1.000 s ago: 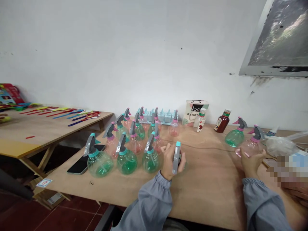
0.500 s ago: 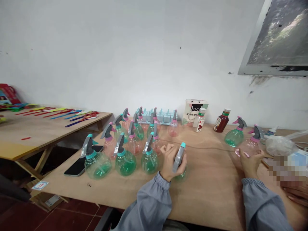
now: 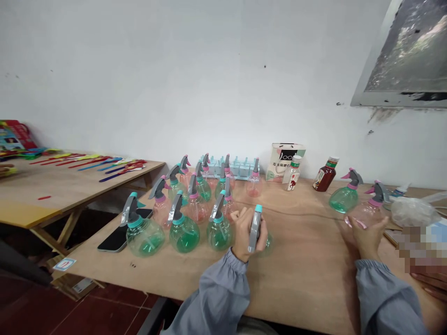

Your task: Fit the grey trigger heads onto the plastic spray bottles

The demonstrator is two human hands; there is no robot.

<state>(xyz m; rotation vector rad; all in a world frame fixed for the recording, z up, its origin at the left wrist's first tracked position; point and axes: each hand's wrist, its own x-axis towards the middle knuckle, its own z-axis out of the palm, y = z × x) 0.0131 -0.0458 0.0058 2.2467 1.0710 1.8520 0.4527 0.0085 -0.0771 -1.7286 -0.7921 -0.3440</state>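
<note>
My left hand (image 3: 246, 235) is closed round the grey trigger head of a spray bottle (image 3: 256, 228) with a teal nozzle. Its clear green body stands on the table, mostly hidden behind my fingers. At the right, my right hand (image 3: 368, 237) grips the lower body of a pink spray bottle (image 3: 369, 211) with a grey head and pink trigger. Just left of that one stands a green spray bottle (image 3: 344, 200) with a pink collar. Several more spray bottles (image 3: 185, 235), green and pink, stand grouped to the left of my left hand.
Behind the bottles are a light blue rack (image 3: 240, 170), a paper bag (image 3: 277, 163), a white-labelled bottle (image 3: 293, 176) and a dark red bottle (image 3: 324, 177). A phone (image 3: 113, 239) lies at left. Plastic wrap (image 3: 415, 210) is at far right. Scissors (image 3: 122, 171) lie on another table.
The spray head in my left hand has swung to a more upright angle, its nozzle shifting left. My right hand stays on the pink spray bottle. The whole view has shifted slightly.
</note>
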